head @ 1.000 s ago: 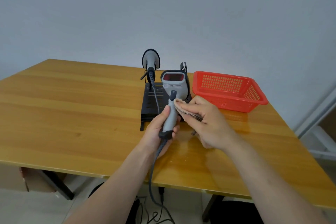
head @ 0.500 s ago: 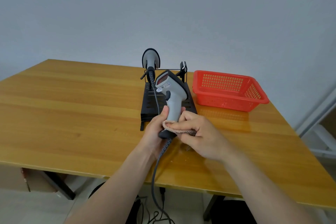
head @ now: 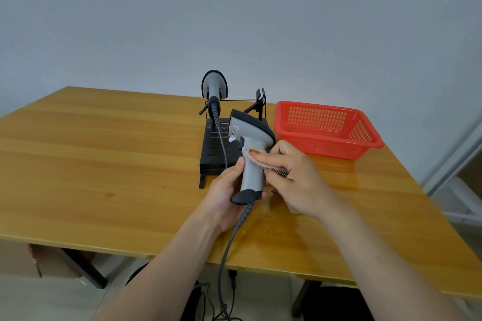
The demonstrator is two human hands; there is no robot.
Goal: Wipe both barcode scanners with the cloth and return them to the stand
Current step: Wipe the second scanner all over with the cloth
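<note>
Grey scanner upright, nose up-left, left hand gripping handle, right hand pinching cloth against it

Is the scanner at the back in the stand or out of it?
In the stand: the back scanner sits upright in its left holder, head on top.

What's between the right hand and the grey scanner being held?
The cloth, pressed by the right hand against the scanner handle, in the head view.
</note>
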